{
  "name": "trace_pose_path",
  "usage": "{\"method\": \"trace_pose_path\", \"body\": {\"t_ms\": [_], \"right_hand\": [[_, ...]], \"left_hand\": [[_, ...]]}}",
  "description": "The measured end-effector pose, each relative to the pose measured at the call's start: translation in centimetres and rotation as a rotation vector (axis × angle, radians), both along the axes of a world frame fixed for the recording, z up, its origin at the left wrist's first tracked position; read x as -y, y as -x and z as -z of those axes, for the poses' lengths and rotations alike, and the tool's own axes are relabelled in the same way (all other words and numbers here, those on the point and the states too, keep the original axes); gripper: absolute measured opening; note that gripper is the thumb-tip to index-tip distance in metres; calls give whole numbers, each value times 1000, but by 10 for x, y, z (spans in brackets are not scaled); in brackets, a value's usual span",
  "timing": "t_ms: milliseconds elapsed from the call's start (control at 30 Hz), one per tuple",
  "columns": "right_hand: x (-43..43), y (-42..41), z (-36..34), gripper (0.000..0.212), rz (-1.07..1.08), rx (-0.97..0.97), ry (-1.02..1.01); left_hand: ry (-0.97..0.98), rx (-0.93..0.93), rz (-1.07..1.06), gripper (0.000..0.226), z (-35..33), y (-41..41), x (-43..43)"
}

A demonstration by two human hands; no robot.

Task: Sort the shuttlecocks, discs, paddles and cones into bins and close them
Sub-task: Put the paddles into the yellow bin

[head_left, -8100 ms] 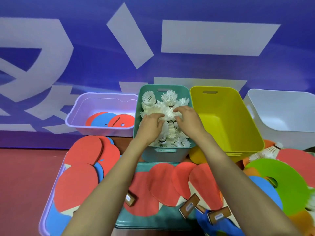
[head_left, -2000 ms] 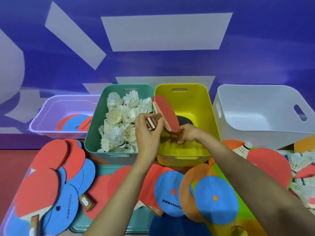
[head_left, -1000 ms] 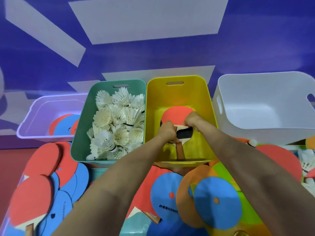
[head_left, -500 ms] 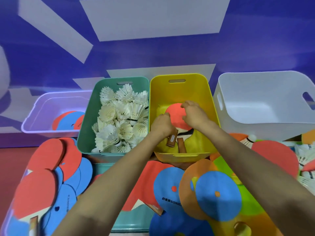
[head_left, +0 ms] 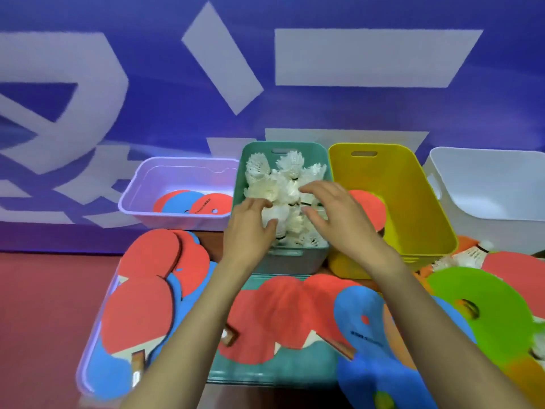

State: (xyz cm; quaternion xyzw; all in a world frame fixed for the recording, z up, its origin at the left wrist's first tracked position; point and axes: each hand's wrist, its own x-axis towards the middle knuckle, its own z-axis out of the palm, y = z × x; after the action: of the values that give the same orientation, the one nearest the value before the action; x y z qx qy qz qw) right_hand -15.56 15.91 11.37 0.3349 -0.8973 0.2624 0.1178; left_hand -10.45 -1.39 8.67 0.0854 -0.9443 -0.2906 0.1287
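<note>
The left hand and right hand hang side by side over the teal bin. The fingers of both are spread and loosely bent and grip nothing; whether the fingertips touch the feathers cannot be told. The white shuttlecocks are heaped in that bin beneath them. Just right of it, the yellow bin holds a red paddle lying flat, and a white bin stands beyond. To the left, a lilac bin holds red and blue discs; the front red one carries a short line of dark print, too small to read. Nearer the person, more red paddles overlap on a flat teal lid and to its left. A blue disc beside the right forearm bears dark lettering, too blurred to read. A green disc lies at the right, with a loose shuttlecock behind it. The blue wall behind carries large white strokes of a character, only partly in view.
</note>
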Motion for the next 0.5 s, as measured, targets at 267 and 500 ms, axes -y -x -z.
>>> {"method": "trace_pose_path", "body": {"t_ms": [267,500], "right_hand": [[119,-78,45,31,-107,216,46],[175,-108,127,42,-59,559,-251]], "left_hand": [[-60,83,-79,28,35,-68,116],[-64,405,-164,39,112,-121,164]]}}
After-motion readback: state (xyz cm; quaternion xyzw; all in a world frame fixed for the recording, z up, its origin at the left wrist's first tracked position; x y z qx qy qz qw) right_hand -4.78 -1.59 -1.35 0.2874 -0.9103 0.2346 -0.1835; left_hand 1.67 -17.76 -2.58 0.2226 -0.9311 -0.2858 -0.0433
